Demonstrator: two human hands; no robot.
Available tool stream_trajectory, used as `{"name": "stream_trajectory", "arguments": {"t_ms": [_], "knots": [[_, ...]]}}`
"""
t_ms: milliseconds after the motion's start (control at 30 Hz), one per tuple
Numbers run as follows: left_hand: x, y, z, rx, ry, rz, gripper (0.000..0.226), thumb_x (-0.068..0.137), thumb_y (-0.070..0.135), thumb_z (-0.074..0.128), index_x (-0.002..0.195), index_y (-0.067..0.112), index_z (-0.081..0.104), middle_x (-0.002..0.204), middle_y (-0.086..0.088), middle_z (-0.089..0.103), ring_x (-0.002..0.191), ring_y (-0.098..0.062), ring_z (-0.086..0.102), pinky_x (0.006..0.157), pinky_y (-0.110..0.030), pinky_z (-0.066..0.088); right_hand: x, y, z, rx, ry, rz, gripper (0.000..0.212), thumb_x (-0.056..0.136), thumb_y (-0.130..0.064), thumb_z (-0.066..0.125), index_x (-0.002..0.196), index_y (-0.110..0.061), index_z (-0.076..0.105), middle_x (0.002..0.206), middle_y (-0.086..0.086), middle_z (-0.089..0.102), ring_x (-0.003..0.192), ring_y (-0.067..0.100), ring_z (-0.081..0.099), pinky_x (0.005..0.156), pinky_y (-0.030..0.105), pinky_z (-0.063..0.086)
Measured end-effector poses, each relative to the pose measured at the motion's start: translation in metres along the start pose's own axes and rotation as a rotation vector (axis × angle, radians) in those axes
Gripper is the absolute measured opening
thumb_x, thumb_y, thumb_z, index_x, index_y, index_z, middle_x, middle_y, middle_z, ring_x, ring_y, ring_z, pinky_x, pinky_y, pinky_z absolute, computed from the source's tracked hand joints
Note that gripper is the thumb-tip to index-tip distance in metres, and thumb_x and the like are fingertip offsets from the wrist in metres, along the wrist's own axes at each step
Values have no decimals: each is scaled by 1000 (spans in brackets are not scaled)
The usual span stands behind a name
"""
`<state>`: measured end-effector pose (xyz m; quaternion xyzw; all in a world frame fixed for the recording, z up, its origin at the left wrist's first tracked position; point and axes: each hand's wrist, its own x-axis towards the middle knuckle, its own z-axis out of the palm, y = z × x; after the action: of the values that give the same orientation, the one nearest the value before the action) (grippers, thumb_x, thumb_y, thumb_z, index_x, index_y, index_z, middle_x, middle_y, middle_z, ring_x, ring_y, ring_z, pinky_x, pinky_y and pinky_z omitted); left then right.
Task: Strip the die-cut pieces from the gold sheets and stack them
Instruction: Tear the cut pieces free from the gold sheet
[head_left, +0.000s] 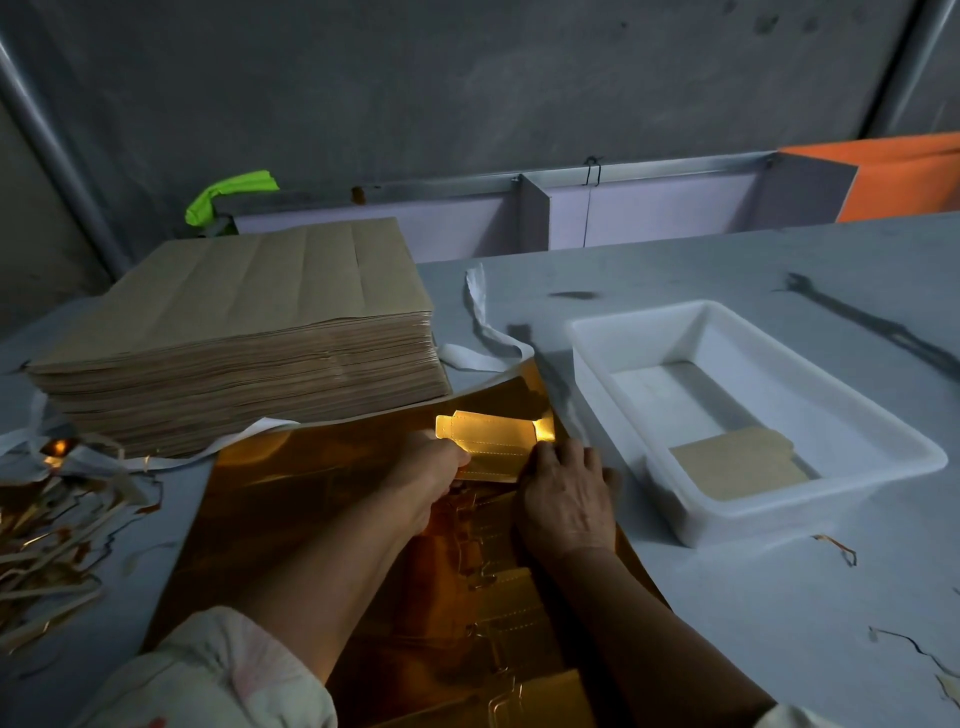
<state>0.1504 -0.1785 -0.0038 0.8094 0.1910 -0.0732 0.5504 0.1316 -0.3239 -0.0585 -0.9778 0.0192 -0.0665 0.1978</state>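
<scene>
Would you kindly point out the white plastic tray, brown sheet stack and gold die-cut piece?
white plastic tray (769, 519), head view, front wall.
brown sheet stack (249, 291), head view, top face.
gold die-cut piece (493, 441), head view, centre.
</scene>
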Motion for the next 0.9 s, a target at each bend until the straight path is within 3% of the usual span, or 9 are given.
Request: {"name": "stream_trajectory", "arguments": {"t_ms": [300, 533, 900], "knots": [[-1, 2, -1, 31, -6, 29, 16, 94, 10, 58, 110, 12, 59, 87, -5, 62, 74, -12, 59, 61, -25, 43, 0, -1, 0, 0, 11, 16, 41, 101, -45, 28, 131, -24, 46, 125, 5, 44, 121, 24, 39, 106, 45, 27], [-2, 0, -4, 14, -17, 45, 3, 90, 11, 61, 90, 14, 59, 84, -4, 61, 71, -12, 57, 54, -21, 39, 0, -2, -3, 9, 24, 21, 38, 100, -47, 29, 127, -25, 46, 121, 4, 44, 119, 23, 39, 105, 44, 27], [4, -3, -6, -48, -29, 28, 3, 87, 12, 64, 89, 12, 61, 78, -3, 60, 67, -13, 56, 56, -23, 40, 0, -5, -4, -7, 0, 23, 41, 99, -48, 31, 129, -24, 45, 125, 5, 43, 125, 25, 37, 106, 46, 26]]}}
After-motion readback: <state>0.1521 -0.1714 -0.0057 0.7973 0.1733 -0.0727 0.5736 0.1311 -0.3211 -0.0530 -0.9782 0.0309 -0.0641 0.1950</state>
